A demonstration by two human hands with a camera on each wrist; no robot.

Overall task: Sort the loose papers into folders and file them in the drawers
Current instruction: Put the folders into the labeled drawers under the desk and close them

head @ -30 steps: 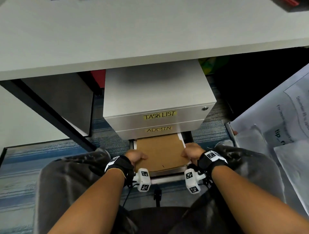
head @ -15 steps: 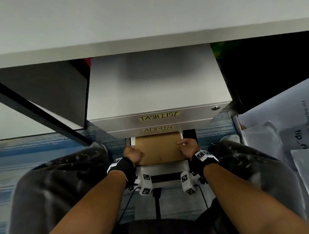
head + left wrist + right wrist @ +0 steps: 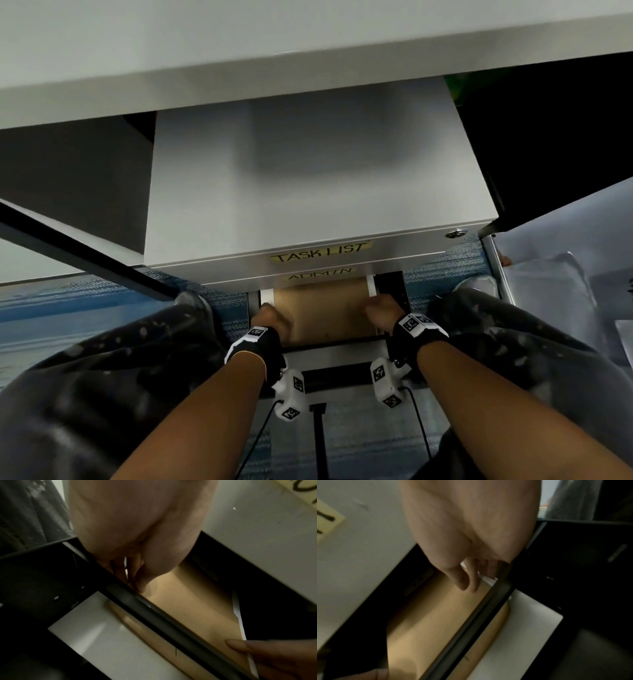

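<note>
Under the desk: a white cabinet stands with its bottom drawer pulled out.
Folder: the brown folder lies in that drawer, below the fronts labelled TASK LIST and ADMIN.
Left hand: fingers curled, pinching the folder's left edge.
Right hand: fingers curled over its right edge and the white sheets there.
Progress: this folder looks nearly filed; the drawer is not yet closed, and more papers wait at the right.
Hidden: the bottom drawer's label is out of sight; the folder's contents cannot be read.
</note>
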